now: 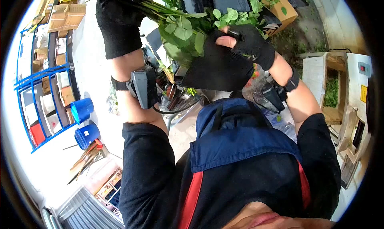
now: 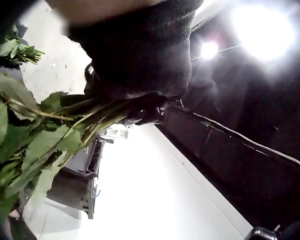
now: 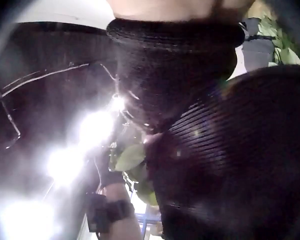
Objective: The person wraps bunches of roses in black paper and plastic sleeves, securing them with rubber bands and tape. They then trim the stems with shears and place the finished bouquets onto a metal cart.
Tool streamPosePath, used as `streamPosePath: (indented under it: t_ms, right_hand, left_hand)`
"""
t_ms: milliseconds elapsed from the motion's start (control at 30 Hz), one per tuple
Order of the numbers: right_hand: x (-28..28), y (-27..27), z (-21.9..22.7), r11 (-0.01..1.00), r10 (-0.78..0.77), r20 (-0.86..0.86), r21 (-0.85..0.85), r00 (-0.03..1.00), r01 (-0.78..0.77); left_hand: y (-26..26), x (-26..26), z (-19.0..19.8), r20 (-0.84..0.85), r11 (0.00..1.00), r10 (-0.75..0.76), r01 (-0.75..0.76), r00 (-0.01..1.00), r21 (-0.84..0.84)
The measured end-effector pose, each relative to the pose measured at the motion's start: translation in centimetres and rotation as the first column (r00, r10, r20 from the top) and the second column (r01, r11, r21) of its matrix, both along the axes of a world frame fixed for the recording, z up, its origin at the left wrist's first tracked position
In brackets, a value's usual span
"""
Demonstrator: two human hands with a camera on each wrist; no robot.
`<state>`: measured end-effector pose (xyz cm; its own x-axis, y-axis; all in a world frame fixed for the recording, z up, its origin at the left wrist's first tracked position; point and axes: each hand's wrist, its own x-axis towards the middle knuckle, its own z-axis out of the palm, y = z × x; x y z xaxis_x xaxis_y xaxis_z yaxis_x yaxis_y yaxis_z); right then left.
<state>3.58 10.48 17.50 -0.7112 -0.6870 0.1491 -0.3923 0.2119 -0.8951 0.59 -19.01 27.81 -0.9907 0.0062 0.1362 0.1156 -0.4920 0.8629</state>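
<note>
My left hand (image 1: 120,23), in a black glove, grips a bundle of green stems (image 1: 156,9) at the upper left of the head view. The leafy part of the bundle (image 1: 182,37) spreads toward my right hand. In the left wrist view the leaves (image 2: 35,145) fan out beside the gloved left hand (image 2: 140,60). My right hand (image 1: 256,45), gloved with a bare thumb tip, holds a wide black pad (image 1: 218,71) against the leaves. Ribs mark the pad's surface (image 3: 230,160) in the right wrist view, and its far side is hidden.
Dark bins (image 1: 228,1) and a cardboard box (image 1: 282,9) with greenery stand beyond my hands. At left are a blue shelf rack (image 1: 44,75) and blue buckets (image 1: 86,135). A wooden-framed cabinet (image 1: 334,85) stands right. Clear plastic wrap (image 1: 256,91) lies below the right hand.
</note>
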Motion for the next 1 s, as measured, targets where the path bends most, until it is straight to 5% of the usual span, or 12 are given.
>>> streamPosePath:
  t_ms: [67, 167, 233, 433, 467, 567, 633, 767, 800, 900, 967, 1000]
  right_hand:
    - [0.3, 0.7, 0.2, 0.999, -0.02, 0.024, -0.039, 1.0, 0.021]
    - [0.4, 2.0, -2.0, 0.994, -0.101, -0.011, -0.036, 0.995, 0.1]
    - [0.3, 3.0, -0.1, 0.969, -0.186, 0.173, 0.196, 0.967, 0.151]
    - [2.6, 2.5, -1.3, 0.993, -0.011, 0.359, -0.103, 0.933, 0.051]
    - [2.0, 2.0, -3.5, 0.983, -0.029, 0.209, -0.174, 0.978, 0.066]
    - [0.6, 0.5, -3.7, 0.996, 0.076, 0.448, -0.066, 0.891, -0.051]
    - [1.1, 0.6, -3.1, 0.991, 0.124, 0.468, -0.012, 0.875, -0.134]
    - [1.1, 1.9, -3.3, 0.967, 0.173, 0.641, -0.253, 0.748, -0.007]
    - [0.6, 2.8, -4.7, 0.999, 0.028, 0.519, -0.036, 0.854, -0.011]
    - [0.5, 2.4, -4.5, 0.994, -0.096, 0.494, 0.093, 0.864, 0.058]
    - [0.4, 1.3, -3.9, 0.981, -0.15, 0.505, 0.18, 0.85, 0.067]
    - [0.4, 1.0, -3.5, 0.974, -0.175, 0.503, 0.214, 0.846, 0.074]
  left_hand:
    - [-1.0, -1.3, -0.3, -0.048, 0.769, -0.53, 0.503, 0.847, 0.394]
    - [-0.7, 0.6, -1.2, 0.199, 0.987, 0.073, -0.099, 0.977, 0.123]
    - [-0.7, 1.1, -1.2, 0.279, 0.93, -0.041, -0.066, 0.96, 0.363]
    - [-0.5, 1.4, -1.4, 0.247, 0.883, -0.189, 0.055, 0.95, 0.466]
    - [1.2, 1.5, -1.5, 0.182, 0.968, 0.185, -0.211, 0.966, 0.134]
    - [2.1, 0.1, -1.4, 0.138, 0.99, 0.142, -0.143, 0.98, -0.003]
    - [-1.8, -3.3, -4.0, -0.046, 0.86, -0.492, 0.493, 0.87, 0.128]
    - [-4.9, -7.3, -7.1, 0.089, 0.843, -0.434, 0.369, 0.897, 0.39]
    - [-5.1, -7.5, -7.3, 0.118, 0.832, -0.422, 0.333, 0.899, 0.444]
    - [1.4, -2.8, -6.7, 0.292, 0.995, 0.059, -0.08, 0.955, 0.061]
    - [0.3, -1.1, -11.9, 0.136, 0.982, -0.164, 0.174, 0.977, -0.067]
    - [1.1, -1.0, -13.8, -0.09, 0.802, -0.116, 0.04, 0.989, -0.596]
